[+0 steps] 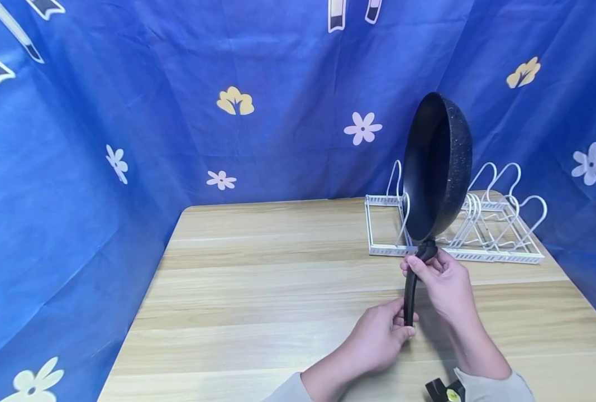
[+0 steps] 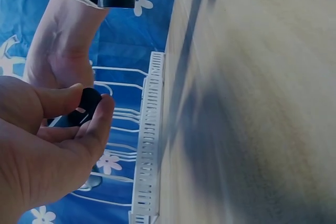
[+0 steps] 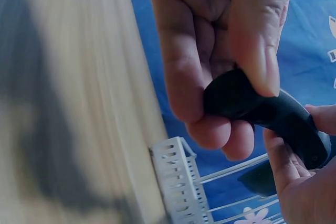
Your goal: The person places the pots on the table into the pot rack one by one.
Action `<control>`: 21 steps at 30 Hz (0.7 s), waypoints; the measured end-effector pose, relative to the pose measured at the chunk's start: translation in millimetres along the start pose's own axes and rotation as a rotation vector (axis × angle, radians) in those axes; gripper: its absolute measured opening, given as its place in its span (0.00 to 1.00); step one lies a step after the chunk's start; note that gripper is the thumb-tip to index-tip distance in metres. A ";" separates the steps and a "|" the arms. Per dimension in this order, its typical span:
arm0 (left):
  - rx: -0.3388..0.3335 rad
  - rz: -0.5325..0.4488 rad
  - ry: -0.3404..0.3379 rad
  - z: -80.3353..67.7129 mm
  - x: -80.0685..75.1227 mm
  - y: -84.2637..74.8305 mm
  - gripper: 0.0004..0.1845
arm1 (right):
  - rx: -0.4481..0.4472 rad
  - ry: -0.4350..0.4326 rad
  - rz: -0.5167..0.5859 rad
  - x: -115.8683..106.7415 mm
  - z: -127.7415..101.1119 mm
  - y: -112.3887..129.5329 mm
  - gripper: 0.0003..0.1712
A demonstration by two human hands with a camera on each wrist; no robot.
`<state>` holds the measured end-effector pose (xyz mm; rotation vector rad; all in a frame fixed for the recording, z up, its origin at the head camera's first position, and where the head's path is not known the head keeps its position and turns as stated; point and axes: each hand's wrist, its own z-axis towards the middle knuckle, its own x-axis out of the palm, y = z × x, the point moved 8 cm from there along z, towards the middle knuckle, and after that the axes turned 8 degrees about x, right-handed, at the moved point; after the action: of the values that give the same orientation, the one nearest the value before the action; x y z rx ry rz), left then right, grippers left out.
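A blue cloth backdrop printed with white and yellow flowers [image 1: 234,101] hangs behind and to both sides of a light wooden table [image 1: 257,290]. Near the far right corner of the table stands a white wire pan rack with a slotted plastic base [image 1: 478,254], its curved dividers rising in a row.

A black speckled frying pan with a long black handle [image 1: 437,167] is held up on edge above the table, just in front of the rack's left end, its hollow facing left and its handle pointing down toward the near edge. The pan does not rest on the table; whether its rim touches a rack divider cannot be told.

The right hand [image 1: 440,282] grips the top of the handle, just under the pan body: the right wrist view shows the thumb pressed on the black handle and the fingers [image 3: 210,124] curled beneath it. The left hand [image 1: 378,338] holds the lower end of the handle, thumb and curled fingers [image 2: 100,119] pinching the rounded tip with its hanging hole. The two hands are close together, one above the other on the handle, over the near right part of the table.
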<state>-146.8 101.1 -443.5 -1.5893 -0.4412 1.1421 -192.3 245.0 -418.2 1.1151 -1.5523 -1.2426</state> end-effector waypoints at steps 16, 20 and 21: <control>-0.066 -0.055 0.018 6.2 5.9 21.0 0.08 | 0.124 0.021 -0.006 1.1 18.3 -30.8 0.12; -0.074 -0.044 0.019 8.2 6.2 23.8 0.09 | 0.135 0.030 -0.008 3.1 22.3 -35.3 0.15; -0.076 -0.044 0.020 8.6 6.4 24.6 0.09 | 0.139 0.030 -0.005 3.2 23.2 -36.7 0.14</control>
<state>-157.7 101.9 -468.0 -1.6480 -0.5092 1.0865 -210.3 243.2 -457.7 1.2208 -1.6341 -1.1303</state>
